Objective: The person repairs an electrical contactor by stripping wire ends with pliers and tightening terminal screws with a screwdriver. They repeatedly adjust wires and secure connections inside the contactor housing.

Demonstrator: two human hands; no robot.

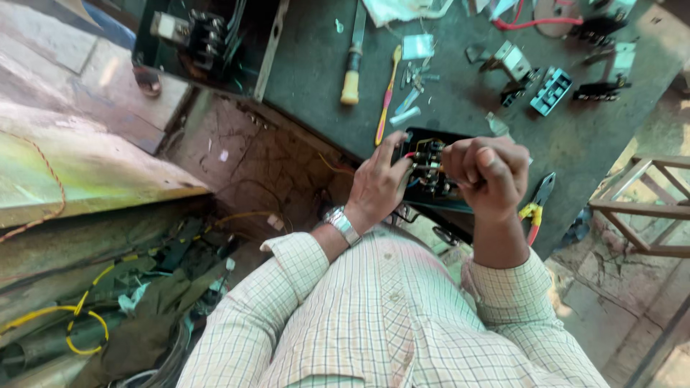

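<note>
A black electrical unit [429, 169] with red, yellow and blue wires lies at the near edge of a dark green workbench [316, 65]. My left hand [376, 185], with a metal watch on the wrist, rests on the unit's left side, fingers spread against it. My right hand [491, 174] is closed in a fist over the unit's right side, pinching something small among the wires; what it grips is hidden. Pliers with yellow and red handles [535, 208] lie just right of my right hand.
On the bench lie a yellow-handled tool [352, 61], a yellow and pink toothbrush [387, 97], a blue terminal block [551, 91], black parts and small metal pieces. A dark box [201, 39] stands at the back left. Yellow cables [79, 323] lie on the floor; a wooden frame [643, 208] stands right.
</note>
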